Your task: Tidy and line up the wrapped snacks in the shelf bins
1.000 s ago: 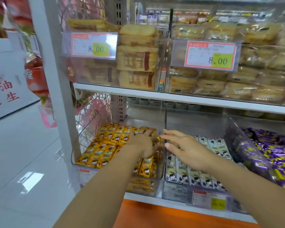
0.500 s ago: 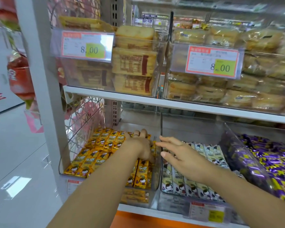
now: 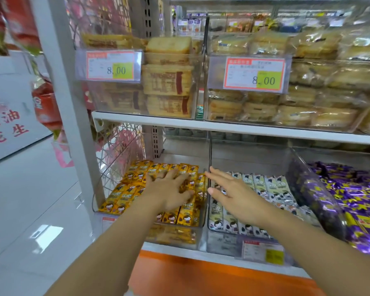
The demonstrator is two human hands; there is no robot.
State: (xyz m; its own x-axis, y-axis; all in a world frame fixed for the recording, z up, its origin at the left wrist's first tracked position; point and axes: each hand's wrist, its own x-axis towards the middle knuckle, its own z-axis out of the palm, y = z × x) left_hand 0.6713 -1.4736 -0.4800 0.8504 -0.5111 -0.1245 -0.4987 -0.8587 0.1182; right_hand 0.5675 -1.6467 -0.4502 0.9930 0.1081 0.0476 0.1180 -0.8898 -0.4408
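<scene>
Yellow wrapped snacks (image 3: pixel 126 193) lie in rows in the left clear bin (image 3: pixel 113 159) on the lower shelf. My left hand (image 3: pixel 169 189) rests flat on them with fingers spread, near the bin's right side. White wrapped snacks (image 3: pixel 273 186) with cartoon faces fill the middle bin (image 3: pixel 222 240). Over their left rows my right hand (image 3: pixel 233 193) is stretched out with straight fingers, fingertips at the dark divider (image 3: pixel 209 152) between the two bins. Neither hand grips a pack.
Purple wrapped candies (image 3: pixel 350 195) fill the bin on the right. The upper shelf (image 3: pixel 222 127) carries clear bins of bread packs with two 8.00 price tags (image 3: pixel 110 65). A white upright post (image 3: pixel 64 103) and a tiled aisle floor (image 3: pixel 30 210) lie to the left.
My left hand has uncurled and now lies flat with spread fingers on the yellow packs. My right hand stays stretched over the white packs by the divider.
</scene>
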